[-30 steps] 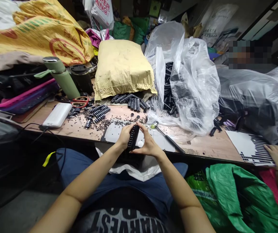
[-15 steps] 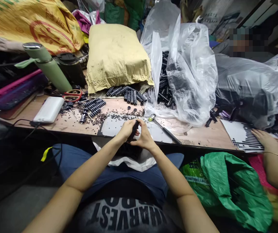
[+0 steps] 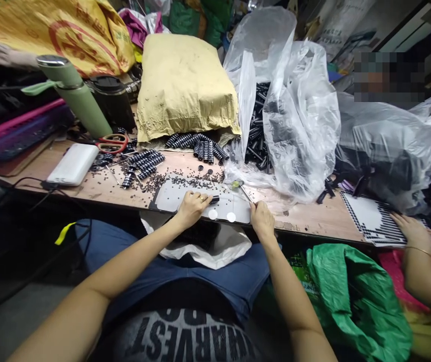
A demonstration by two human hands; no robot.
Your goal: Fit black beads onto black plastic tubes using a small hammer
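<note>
My left hand (image 3: 193, 207) is closed around a short black tube (image 3: 214, 199), which points right, low over a grey pad (image 3: 170, 193) at the table's front edge. In my right hand (image 3: 262, 220) is the handle of a small hammer (image 3: 246, 192); its yellowish head lies to the upper left, over the pad's right end. Two round white spots (image 3: 231, 217) show at the pad's front edge between my hands. Tiny dark pieces (image 3: 155, 182) are scattered behind and left of the pad. A white sack (image 3: 234, 246) with dark contents rests on my lap.
Stacked black ringed rods (image 3: 143, 166), red-handled scissors (image 3: 113, 143), a white power bank (image 3: 73, 164) and a green bottle (image 3: 76, 98) stand left. Behind are a yellow sack (image 3: 187, 85) and a plastic bag (image 3: 302, 120) of black parts. A co-worker's hands (image 3: 413, 234) are at right.
My hands have moved apart. The left has lowered the black tube toward the pad, while the right has let go of it and taken the hammer by its handle.
</note>
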